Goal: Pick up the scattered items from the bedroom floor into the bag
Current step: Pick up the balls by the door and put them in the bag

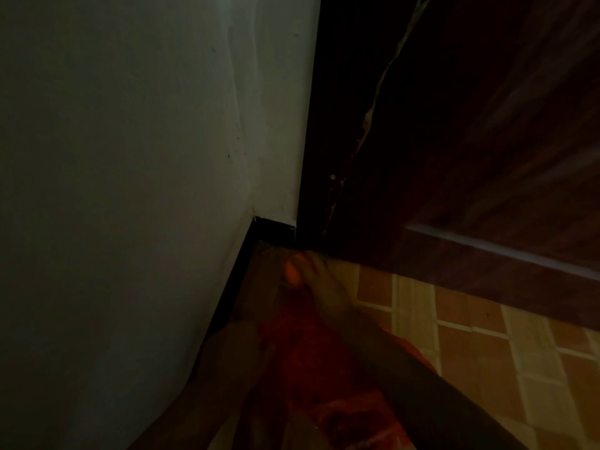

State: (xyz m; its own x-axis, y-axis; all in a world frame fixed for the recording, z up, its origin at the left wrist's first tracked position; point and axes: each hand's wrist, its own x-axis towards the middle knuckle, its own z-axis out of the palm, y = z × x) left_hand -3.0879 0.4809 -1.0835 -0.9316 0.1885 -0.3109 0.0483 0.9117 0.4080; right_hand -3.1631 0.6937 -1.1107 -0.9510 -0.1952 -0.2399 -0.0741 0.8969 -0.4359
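The view is dim and blurred. The right hand (311, 271) reaches from the lower right down into the floor corner, its long dark forearm (422, 378) crossing the frame diagonally. The grip of that hand is closed around a small orange rounded item (292, 271), which shows just left of the fingers; what the item is cannot be told. Beneath the forearm and nearer the camera than the grip lies a crumpled red-orange plastic bag (311, 358), spread over the floor; whether the hand touches it cannot be told. Left of the bag, a second blurred arm shape (227, 362) comes up from the bottom edge. That would be the left arm, but its hand is too indistinct to find and its grip cannot be judged.

Left of the grip stands a pale plastered wall (130, 157) with a black skirting strip (237, 280) along its foot. Beyond and to the right of the grip is a dark brown wooden door (487, 141). Right of the forearm, the orange and cream tiled floor (470, 336) is lit more brightly.
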